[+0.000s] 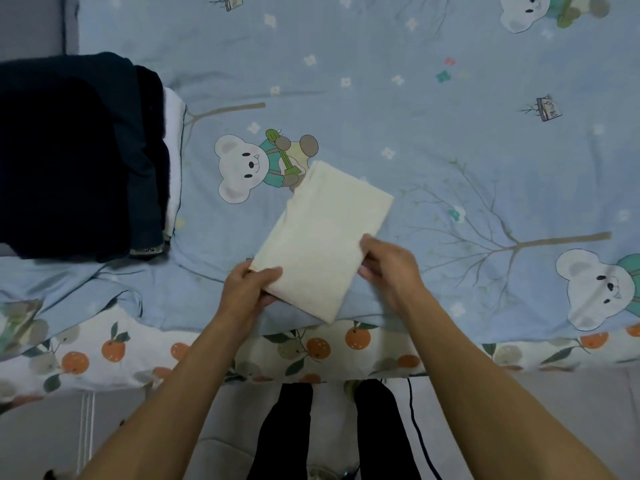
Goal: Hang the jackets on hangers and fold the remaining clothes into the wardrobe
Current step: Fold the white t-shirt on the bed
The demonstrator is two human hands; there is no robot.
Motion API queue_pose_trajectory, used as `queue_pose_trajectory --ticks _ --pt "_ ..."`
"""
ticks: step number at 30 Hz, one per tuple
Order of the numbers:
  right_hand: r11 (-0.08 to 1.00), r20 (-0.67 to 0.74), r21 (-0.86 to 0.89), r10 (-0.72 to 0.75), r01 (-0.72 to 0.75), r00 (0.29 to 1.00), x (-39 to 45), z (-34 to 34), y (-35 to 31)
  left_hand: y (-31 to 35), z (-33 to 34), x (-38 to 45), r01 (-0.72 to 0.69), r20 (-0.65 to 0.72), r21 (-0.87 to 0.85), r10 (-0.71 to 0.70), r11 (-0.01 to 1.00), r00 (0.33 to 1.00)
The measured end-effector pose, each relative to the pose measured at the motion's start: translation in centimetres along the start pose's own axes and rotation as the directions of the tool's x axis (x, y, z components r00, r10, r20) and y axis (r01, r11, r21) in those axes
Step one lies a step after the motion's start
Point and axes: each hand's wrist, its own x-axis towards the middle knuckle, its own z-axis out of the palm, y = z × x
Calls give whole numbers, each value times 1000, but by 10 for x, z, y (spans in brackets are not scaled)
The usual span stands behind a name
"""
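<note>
At nine o'clock a pile of dark folded clothes [76,157] sits on the blue bedsheet [450,133], with a white piece [173,168] showing under its right edge. At the centre lies a cream garment [322,244], already folded into a neat rectangle, tilted towards one o'clock. The left hand [247,289] pinches its near-left corner, thumb on top; the right hand [391,268] grips its right edge, fingers curled under. Folding of this piece looks done or nearly so. Neither wardrobe, hangers nor jackets are in view, so putting the clothes away seems still to come.
</note>
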Motion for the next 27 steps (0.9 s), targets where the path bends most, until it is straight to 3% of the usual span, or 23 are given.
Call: queue_pose_trajectory --ticks 2,5,11,16,22,27 --pt "998 73 -32 53 -51 996 -7 8 21 -5 -7 5 -13 -38 -33 12 999 999" --pt "988 142 -152 49 -27 989 -11 17 41 4 0 11 -83 -52 171 93 982 994" --pt "983 50 -182 8 1 999 -57 17 17 31 11 -27 -52 17 286 49 957 999" --pt "962 84 -272 59 -34 995 -135 17 -12 45 -11 -117 40 59 87 -45 995 997" --pt "926 180 -373 130 -54 975 -231 49 -37 66 -60 -222 22 -3 -105 -23 994 1000" --pt "915 223 -400 41 53 974 -274 115 -48 106 -111 -251 -38 -21 -185 35 982 999"
